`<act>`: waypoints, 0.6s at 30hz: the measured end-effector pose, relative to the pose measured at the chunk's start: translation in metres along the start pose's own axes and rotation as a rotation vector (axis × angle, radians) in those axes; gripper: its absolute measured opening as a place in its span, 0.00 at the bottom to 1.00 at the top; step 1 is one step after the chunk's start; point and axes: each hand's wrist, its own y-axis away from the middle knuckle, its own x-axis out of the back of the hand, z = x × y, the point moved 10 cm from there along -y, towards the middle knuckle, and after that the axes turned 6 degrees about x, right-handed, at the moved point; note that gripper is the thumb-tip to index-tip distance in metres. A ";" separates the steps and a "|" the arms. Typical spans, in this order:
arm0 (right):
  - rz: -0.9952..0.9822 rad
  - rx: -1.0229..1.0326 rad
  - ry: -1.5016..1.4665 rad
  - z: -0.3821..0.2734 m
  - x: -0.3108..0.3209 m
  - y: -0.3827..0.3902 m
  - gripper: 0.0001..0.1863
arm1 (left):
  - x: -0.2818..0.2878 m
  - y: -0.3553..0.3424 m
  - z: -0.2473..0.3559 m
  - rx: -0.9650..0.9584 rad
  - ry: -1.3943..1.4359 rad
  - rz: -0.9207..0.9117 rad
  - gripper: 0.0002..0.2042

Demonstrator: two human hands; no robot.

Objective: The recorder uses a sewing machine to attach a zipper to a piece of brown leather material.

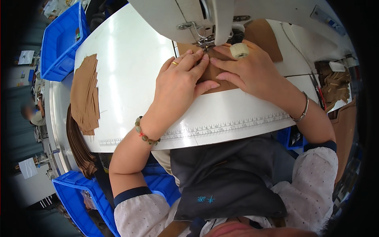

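under the sewing machine (205, 15) needle, we are pressing a brown piece (215, 75) flat on the white surface (130, 67), left hand (177, 83) and right hand (248, 69) fingers spread, gripping nothing. seam looks underway; brown stack (85, 94) is waiting at left, unsewn.
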 end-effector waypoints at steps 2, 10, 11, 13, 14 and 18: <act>-0.013 -0.017 -0.018 0.001 -0.001 -0.001 0.19 | -0.001 -0.001 -0.003 0.019 -0.003 -0.007 0.30; -0.025 -0.009 0.020 0.001 -0.004 0.000 0.17 | -0.001 0.000 -0.002 -0.010 -0.016 0.015 0.28; -0.027 -0.005 0.017 0.001 -0.003 0.000 0.18 | -0.002 0.000 -0.003 -0.002 -0.016 0.009 0.28; -0.027 -0.002 0.015 0.000 -0.002 -0.002 0.18 | -0.002 0.000 -0.003 -0.002 -0.016 0.009 0.28; -0.044 -0.007 0.005 0.000 -0.002 -0.002 0.18 | -0.002 0.000 -0.004 0.000 -0.017 0.008 0.28; -0.030 -0.002 -0.019 0.000 -0.002 -0.003 0.18 | -0.001 0.000 -0.003 -0.009 -0.022 0.021 0.29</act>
